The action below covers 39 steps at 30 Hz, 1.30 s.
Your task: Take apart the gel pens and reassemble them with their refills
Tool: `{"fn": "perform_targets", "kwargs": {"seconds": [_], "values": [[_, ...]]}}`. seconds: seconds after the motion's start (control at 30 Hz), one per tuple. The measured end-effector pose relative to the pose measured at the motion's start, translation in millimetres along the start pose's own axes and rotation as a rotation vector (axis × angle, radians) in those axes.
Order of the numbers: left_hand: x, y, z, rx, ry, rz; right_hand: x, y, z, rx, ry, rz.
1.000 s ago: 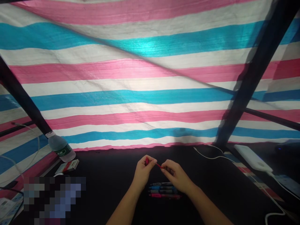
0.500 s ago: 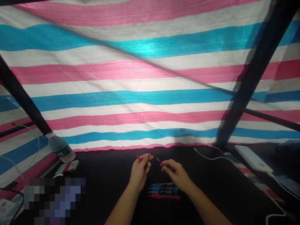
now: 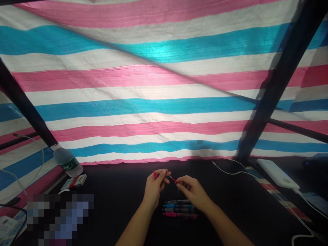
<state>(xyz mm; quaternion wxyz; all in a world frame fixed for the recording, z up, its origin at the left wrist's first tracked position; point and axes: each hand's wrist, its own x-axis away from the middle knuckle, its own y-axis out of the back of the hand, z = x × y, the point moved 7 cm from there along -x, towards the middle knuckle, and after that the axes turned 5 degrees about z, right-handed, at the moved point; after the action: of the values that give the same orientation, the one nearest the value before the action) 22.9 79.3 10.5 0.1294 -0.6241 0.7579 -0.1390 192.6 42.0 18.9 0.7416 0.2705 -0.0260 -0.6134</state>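
My left hand [image 3: 154, 186] is closed around a red pen barrel [image 3: 155, 174] whose end pokes up past the fingers. My right hand [image 3: 191, 191] pinches a thin red pen refill [image 3: 173, 179], its tip pointing left and meeting the left fingers. Both hands hover over a dark tabletop [image 3: 115, 198]. Just below them several pens [image 3: 179, 208] lie side by side in a row, blue, dark and pink.
A water bottle [image 3: 66, 161] lies tilted at the back left, a small red and white box [image 3: 73, 182] beside it. A white power bank [image 3: 277, 173] with a white cable [image 3: 228, 171] is at the right. A striped tarp [image 3: 153, 85] and dark poles close the back.
The hands drew apart half a second ago, with the refill clear of the barrel. Now the right hand has brought the refill tip back against the left fingers.
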Motion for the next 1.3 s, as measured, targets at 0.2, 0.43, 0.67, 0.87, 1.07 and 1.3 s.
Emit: {"fn": "perform_targets", "kwargs": {"seconds": [0.2,0.43,0.67,0.87,1.07,1.3], "values": [[-1,6.9,1,-0.003,-0.026,-0.048,1,1,3,0.0,-0.003,0.002],[0,1.1,-3,-0.11,-0.039,-0.015,1,-2,0,-0.001,-0.009,0.004],[2,-0.9,-8,-0.274,-0.147,-0.004,-1,0,1,0.035,0.004,-0.022],[0,-0.6,0,-0.396,-0.143,0.007,-2,1,-4,-0.095,-0.043,-0.056],[1,14.0,0,-0.665,-0.12,-0.08,-3,8,-3,-0.105,-0.049,-0.1],[8,-6.4,-16,-0.82,-0.346,0.073,-3,12,-4,-0.059,-0.036,-0.13]]}}
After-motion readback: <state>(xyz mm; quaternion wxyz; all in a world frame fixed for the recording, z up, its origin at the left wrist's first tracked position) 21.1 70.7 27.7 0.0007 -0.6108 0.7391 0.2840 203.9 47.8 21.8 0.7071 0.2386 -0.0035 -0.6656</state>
